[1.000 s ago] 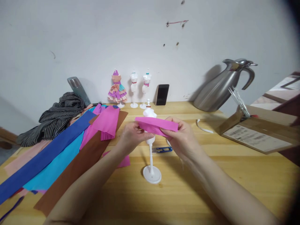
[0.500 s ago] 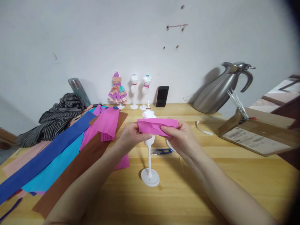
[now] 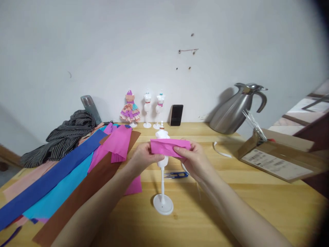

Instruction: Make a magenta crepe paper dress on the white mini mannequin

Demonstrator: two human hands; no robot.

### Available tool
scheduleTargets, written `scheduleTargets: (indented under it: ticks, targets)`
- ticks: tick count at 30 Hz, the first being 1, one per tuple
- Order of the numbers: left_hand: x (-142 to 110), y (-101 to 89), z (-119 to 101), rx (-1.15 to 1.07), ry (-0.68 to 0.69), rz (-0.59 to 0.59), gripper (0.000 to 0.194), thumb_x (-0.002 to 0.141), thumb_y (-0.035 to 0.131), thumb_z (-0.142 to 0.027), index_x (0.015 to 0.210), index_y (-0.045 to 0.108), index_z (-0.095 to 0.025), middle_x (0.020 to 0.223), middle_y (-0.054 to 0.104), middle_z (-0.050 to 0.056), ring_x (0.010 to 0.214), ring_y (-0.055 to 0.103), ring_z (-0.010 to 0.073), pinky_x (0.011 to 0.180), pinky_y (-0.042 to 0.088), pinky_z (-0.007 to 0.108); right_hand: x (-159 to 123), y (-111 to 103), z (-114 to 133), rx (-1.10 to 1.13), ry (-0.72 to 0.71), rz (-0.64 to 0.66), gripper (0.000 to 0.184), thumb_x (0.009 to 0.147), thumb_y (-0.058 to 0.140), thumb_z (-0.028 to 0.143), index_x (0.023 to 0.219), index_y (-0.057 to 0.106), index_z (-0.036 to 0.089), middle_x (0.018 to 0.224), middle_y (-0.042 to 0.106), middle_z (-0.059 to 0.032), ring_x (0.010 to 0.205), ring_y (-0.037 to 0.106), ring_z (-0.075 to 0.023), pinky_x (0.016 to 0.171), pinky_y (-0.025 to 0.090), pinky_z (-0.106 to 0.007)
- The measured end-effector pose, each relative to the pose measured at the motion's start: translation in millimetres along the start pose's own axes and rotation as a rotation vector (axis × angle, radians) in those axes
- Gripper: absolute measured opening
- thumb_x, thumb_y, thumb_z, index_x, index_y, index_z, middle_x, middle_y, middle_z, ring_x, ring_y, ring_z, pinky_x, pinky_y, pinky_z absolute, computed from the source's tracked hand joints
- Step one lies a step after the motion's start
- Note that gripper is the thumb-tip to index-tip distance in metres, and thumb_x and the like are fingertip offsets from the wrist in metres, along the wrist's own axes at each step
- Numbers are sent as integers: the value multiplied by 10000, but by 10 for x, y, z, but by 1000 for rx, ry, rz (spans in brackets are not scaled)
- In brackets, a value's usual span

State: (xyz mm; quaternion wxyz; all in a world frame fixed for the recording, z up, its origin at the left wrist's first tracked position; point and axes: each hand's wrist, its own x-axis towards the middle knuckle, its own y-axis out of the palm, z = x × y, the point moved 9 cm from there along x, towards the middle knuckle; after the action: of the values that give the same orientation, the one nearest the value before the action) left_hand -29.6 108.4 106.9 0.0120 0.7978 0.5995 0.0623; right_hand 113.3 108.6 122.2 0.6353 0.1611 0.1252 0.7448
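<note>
A folded pink strip of crepe paper (image 3: 164, 146) is stretched level between both hands. My left hand (image 3: 142, 156) pinches its left end, thumb below. At the right end, my right hand (image 3: 191, 154) grips it with the thumb pressed on the front. Directly behind the strip stands a small white mannequin (image 3: 162, 164) on a round base, its chest partly hidden by the strip. Whether the strip touches it I cannot tell. Blue-handled thread snips (image 3: 177, 175) lie on the table behind the mannequin's stem, close to my right hand.
Coloured crepe paper strips (image 3: 64, 178) and a striped cloth (image 3: 69, 130) cover the left side. Along the wall stand a dressed mannequin (image 3: 130, 108), two bare ones, a phone (image 3: 176, 115) and a steel jug (image 3: 231, 111). A cardboard box (image 3: 280, 154) sits at right, near a white strip (image 3: 221, 151).
The whole view has shifted, so everything sits a little lower. Both hands keep hold of the pink strip, which looks flatter and slightly narrower between them.
</note>
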Motion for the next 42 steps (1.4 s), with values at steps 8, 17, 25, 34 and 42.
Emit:
scheduleTargets:
  ticks: [8, 17, 25, 34, 42]
  targets:
    - [-30, 23, -71, -1, 69, 52, 378, 733, 723, -427, 964, 723, -128, 951, 739, 86, 964, 649, 252, 880, 476, 345, -23, -12, -7, 63, 26, -27, 301, 495, 905, 274, 719, 731, 176, 740, 749, -28, 658, 665, -155, 697, 542, -292]
    - [-62, 39, -128, -13, 59, 24, 319, 761, 672, -382, 935, 742, -125, 890, 744, 81, 910, 661, 244, 871, 463, 341, -38, 16, -13, 33, 29, -4, 294, 507, 896, 297, 716, 730, 175, 735, 745, -35, 657, 665, -165, 705, 545, -311]
    - [-68, 18, -171, -28, 42, -22, 351, 681, 748, -442, 835, 750, -126, 779, 733, 69, 801, 654, 220, 826, 473, 344, -58, 29, -12, 52, 36, -13, 289, 483, 908, 277, 667, 711, 175, 673, 708, -3, 623, 628, -127, 654, 519, -261]
    - [-70, -19, -150, 6, 16, -72, 266, 681, 718, -386, 752, 722, -131, 703, 678, 26, 743, 594, 176, 759, 443, 294, -37, 25, -61, 25, 26, 9, 298, 506, 900, 300, 694, 703, 179, 689, 685, -4, 643, 609, -137, 652, 500, -273]
    - [-46, -86, -103, 16, 21, -113, 233, 669, 671, -365, 635, 646, -136, 605, 584, -8, 639, 510, 130, 666, 384, 256, -49, 43, -65, 30, 45, -20, 320, 453, 911, 284, 634, 673, 170, 644, 645, 6, 612, 577, -119, 620, 489, -255]
